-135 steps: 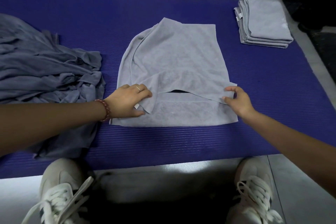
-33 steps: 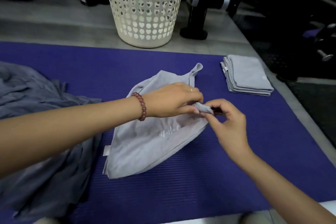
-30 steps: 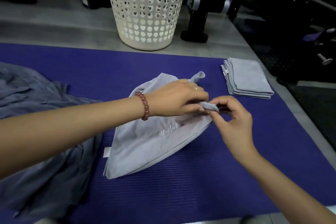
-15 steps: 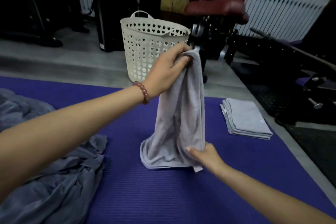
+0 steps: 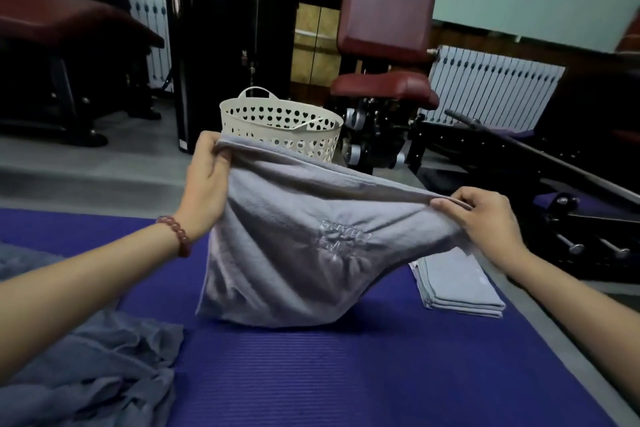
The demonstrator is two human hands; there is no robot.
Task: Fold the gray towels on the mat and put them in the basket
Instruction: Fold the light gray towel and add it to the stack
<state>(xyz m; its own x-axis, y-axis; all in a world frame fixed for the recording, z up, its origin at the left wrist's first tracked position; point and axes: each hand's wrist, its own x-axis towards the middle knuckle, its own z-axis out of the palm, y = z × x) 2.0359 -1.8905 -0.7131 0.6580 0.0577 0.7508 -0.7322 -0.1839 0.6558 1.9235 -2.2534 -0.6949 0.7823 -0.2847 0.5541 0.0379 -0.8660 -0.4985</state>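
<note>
Towel [image 5: 294,253] no longer dangles bunched from left hand [image 5: 207,177]. It is now stretched wide, held up just in front of basket [image 5: 277,121]. Left hand and right hand [image 5: 485,222] each pinch a top corner. Judgement: fold restarting, basketing still ahead.

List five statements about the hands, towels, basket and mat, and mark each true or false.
1. The left hand and right hand both grip the top edge of the gray towel with a stitched logo. True.
2. That towel lies flat on the purple ribbed mat. False: it hangs from the hands.
3. The stack of folded gray towels sits inside the cream plastic basket with heart-shaped holes. False: it lies on the mat, to the right.
4. The basket stands past the mat's far edge. True.
5. The red bead bracelet is on the right wrist. False: left wrist.
</note>
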